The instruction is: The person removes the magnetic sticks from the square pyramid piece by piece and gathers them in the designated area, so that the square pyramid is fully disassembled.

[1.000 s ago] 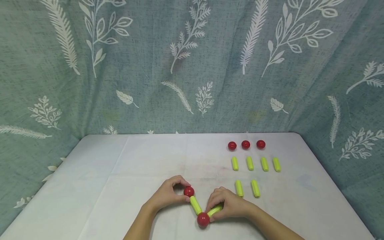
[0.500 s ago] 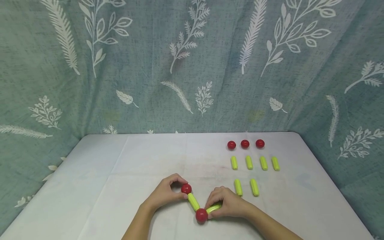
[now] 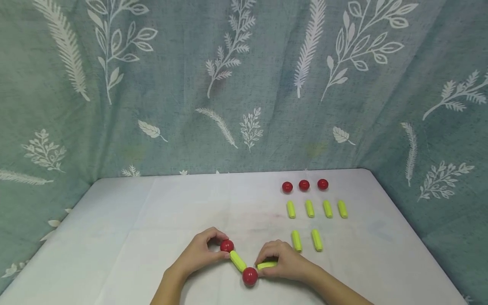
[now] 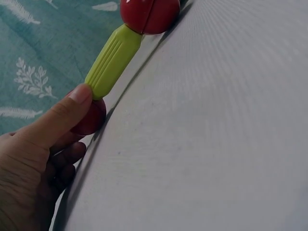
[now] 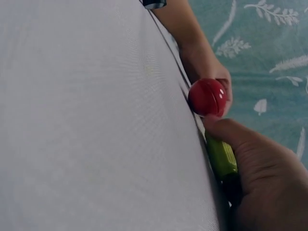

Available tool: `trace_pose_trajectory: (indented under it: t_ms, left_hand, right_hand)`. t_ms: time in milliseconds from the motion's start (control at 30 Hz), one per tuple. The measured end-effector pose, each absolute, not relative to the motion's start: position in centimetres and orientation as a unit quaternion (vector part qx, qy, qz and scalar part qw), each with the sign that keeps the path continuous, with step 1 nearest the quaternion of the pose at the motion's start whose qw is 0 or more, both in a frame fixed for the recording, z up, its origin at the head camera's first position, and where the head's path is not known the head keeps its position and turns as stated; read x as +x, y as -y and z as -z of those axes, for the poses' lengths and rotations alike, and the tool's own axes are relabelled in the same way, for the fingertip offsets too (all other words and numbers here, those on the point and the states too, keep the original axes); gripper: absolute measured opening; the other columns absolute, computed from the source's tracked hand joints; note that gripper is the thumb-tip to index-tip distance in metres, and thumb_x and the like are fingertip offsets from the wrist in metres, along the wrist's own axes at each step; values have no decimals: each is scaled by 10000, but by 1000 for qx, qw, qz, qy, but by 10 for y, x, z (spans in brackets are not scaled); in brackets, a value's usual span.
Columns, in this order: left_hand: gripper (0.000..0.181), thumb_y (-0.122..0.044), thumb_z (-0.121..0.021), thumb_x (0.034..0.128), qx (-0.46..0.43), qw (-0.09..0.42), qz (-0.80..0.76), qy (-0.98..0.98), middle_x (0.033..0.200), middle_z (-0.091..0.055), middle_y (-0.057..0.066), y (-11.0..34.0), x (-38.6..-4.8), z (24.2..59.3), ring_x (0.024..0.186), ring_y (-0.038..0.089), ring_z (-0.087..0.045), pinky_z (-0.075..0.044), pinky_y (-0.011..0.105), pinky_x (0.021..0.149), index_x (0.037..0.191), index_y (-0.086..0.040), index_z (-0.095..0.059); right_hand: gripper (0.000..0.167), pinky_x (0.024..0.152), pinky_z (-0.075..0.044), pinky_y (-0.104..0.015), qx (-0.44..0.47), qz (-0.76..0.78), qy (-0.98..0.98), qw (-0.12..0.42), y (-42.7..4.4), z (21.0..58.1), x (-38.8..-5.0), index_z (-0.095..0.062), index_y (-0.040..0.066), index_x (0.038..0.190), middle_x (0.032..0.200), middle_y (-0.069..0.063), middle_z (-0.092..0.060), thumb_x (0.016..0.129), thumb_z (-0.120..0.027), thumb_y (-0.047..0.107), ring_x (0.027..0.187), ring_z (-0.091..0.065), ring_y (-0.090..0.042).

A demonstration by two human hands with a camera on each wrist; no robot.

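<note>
My left hand (image 3: 199, 253) pinches a red ball (image 3: 226, 245) between thumb and fingers. A yellow-green ridged rod (image 3: 238, 262) joins it to a second, nearer red ball (image 3: 250, 276). In the left wrist view, the thumb lies where the held ball meets the rod (image 4: 114, 61). My right hand (image 3: 285, 262) holds another yellow-green rod (image 3: 267, 265) with thumb and fingers, its left end beside the nearer ball. Whether that end touches the ball cannot be told. In the right wrist view, the thumb tip is right by the ball (image 5: 208, 97) and partly covers the held rod (image 5: 222, 158).
Three red balls (image 3: 304, 185) sit in a row at the back right of the white-covered table (image 3: 171, 212). Several yellow-green rods (image 3: 310, 209) lie in front of them, with two more rods (image 3: 317, 240) nearer my right hand. A leaf-patterned cloth (image 3: 171, 84) hangs behind.
The head view has shifted a little. The rod in my right hand has swung more level, and its left end stands farther round the nearer ball. Both hands keep their hold.
</note>
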State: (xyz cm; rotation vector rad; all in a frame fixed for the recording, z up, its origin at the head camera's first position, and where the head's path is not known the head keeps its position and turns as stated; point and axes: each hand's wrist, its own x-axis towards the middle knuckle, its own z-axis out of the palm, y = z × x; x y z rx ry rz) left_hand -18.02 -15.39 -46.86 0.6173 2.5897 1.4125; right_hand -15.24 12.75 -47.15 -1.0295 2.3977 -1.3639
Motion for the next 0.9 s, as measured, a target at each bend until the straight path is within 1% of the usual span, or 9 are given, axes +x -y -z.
trace_pose_trajectory:
  t_ms: [133,267,333,433,567,633,767,900]
  left_hand:
    - [383,-345,-824,703,205,57,-464,-860,967,-632,-124,156,-180,467,911,69,-589,-482,240,877,1010,-232,-625]
    - [453,-383,-796,728,213,31,-449,-867,1005,-614,-121,159,-180,470,903,55,-577,-490,252,853,1108,-201,-632]
    - [469,-395,-789,728,216,18,-444,-869,1009,-603,-130,161,-180,472,906,47,-570,-490,264,845,1133,-206,-648]
    - [456,-401,-788,709,222,0,-439,-871,994,-594,-143,163,-179,476,911,39,-563,-490,275,839,1114,-225,-677]
    - [474,-386,-816,661,217,-3,-450,-866,993,-601,-150,166,-178,478,918,37,-573,-493,275,851,1090,-228,-691]
    - [488,-384,-824,648,214,0,-455,-864,998,-605,-147,167,-178,478,925,41,-576,-492,279,858,1091,-229,-691]
    - [505,-395,-830,638,214,11,-461,-861,1005,-605,-151,168,-177,476,947,43,-577,-486,289,896,1098,-242,-688]
    - [498,-389,-827,661,242,11,-462,-853,1010,-608,-150,169,-178,477,959,54,-578,-479,298,921,1112,-235,-684]
  right_hand:
    - [151,832,-450,-241,-372,458,-807,41,-127,475,-151,-718,191,956,946,127,-680,818,-740,246,902,-594,-1]
    - [85,810,-479,-248,-377,448,-810,-21,-129,479,-150,-728,184,898,943,100,-689,821,-738,219,907,-609,-28]
    - [78,808,-492,-252,-376,442,-814,-36,-130,480,-149,-732,176,877,943,85,-689,820,-738,229,908,-615,-44]
    - [181,822,-500,-238,-381,429,-819,-18,-133,477,-147,-729,162,945,1003,68,-676,818,-735,290,950,-609,-63]
    - [404,889,-489,-234,-390,408,-824,42,-138,469,-143,-681,133,1107,1130,60,-622,785,-755,367,1053,-574,-86]
    - [470,919,-473,-230,-387,393,-831,66,-141,465,-141,-658,136,1155,1160,76,-588,769,-767,382,1079,-548,-74]
    - [467,935,-462,-232,-381,377,-840,84,-144,459,-136,-637,150,1187,1169,99,-546,776,-774,325,1072,-521,-48]
    - [447,919,-473,-230,-378,383,-840,68,-148,455,-131,-625,150,1201,1179,90,-537,788,-773,231,1058,-526,-48]
